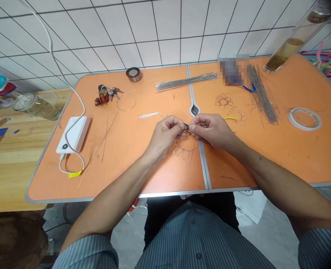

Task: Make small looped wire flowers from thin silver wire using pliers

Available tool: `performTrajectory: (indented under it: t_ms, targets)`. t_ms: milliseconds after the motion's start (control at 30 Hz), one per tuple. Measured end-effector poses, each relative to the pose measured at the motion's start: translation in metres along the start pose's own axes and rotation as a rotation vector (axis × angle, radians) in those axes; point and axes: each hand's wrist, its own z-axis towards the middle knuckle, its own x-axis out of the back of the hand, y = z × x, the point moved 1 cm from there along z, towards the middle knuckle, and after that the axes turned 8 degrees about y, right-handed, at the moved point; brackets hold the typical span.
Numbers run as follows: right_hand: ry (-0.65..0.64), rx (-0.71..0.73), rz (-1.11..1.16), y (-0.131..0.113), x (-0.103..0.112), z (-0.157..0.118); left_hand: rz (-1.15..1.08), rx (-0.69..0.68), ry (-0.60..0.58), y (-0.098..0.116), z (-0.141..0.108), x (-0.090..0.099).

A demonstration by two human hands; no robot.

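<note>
Over the middle of the orange table, my left hand [167, 133] and my right hand [212, 130] pinch the far side of a thin wire ring with petal-like loops [180, 152]. The fingertips of both hands nearly meet there. Between them shows a small dark piece that I cannot make out. Loops hang at the ring's near left side, and a loose wire end points down at its right. Just right of my right hand lie yellow handle tips [230, 118], partly hidden. Beyond them rest two wire flower shapes, one with full round petals [224, 101].
Bundles of straight wire [186, 81] lie at the back and right. A tape roll [133, 74], keys [111, 92] and a white power bank [73, 135] with a cable stand left. A white tape ring [305, 119] and a tall glass bottle [285, 52] are right.
</note>
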Motion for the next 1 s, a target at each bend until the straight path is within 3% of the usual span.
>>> performTrajectory:
  t_ms: [300,700,1000]
  targets:
    - [-0.026,-0.021,0.126,0.0058,0.0007,0.0012,-0.037,0.051,0.052,0.0035,0.0042,0.0034]
    - [-0.003,-0.031,0.123,0.0058,0.0011,0.0017,0.014,0.019,-0.06,0.0009,0.004,0.0057]
    - [0.0,-0.057,0.14,0.0006,0.005,0.0015,0.012,0.021,-0.017,0.0041,0.0043,0.0064]
